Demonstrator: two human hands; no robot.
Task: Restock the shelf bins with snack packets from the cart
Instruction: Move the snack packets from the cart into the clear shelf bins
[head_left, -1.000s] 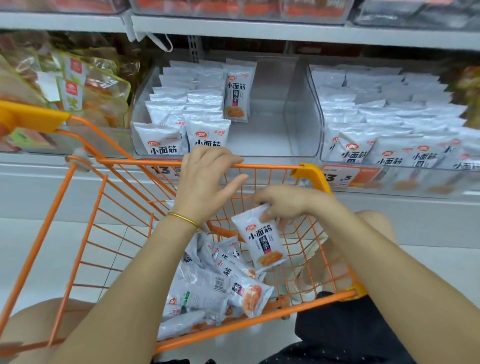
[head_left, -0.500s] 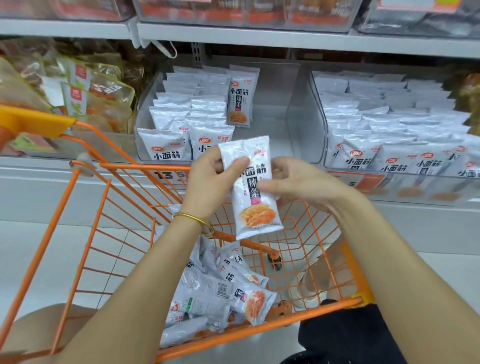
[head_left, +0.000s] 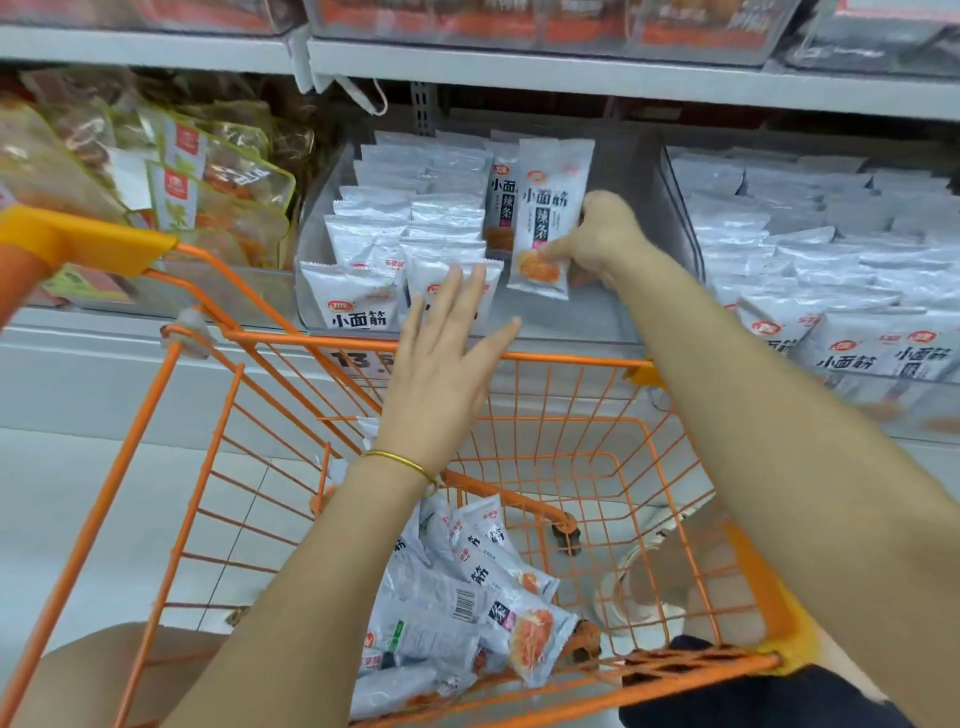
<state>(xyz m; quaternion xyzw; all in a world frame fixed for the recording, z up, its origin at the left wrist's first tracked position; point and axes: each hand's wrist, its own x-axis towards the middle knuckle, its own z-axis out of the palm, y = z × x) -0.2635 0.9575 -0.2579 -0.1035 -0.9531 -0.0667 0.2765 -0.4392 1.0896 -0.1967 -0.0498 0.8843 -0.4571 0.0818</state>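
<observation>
right hand (head_left: 597, 244) grips a snack packet (head_left: 550, 218) upright in the bin (head_left: 623, 208); left hand (head_left: 447, 353) spread, holding nothing.

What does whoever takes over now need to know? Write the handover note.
Right hand grips one snack packet upright over the bare right side of the middle bin; not yet released.
Left hand open, holding nothing, above the cart rim.
Done: bin's left side has rows of packets.
Left: set this packet down, then move the loose packets from the cart bottom.

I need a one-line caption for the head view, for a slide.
Right hand holds a snack packet upright in the shelf bin while the open left hand hovers above the orange cart.
</observation>
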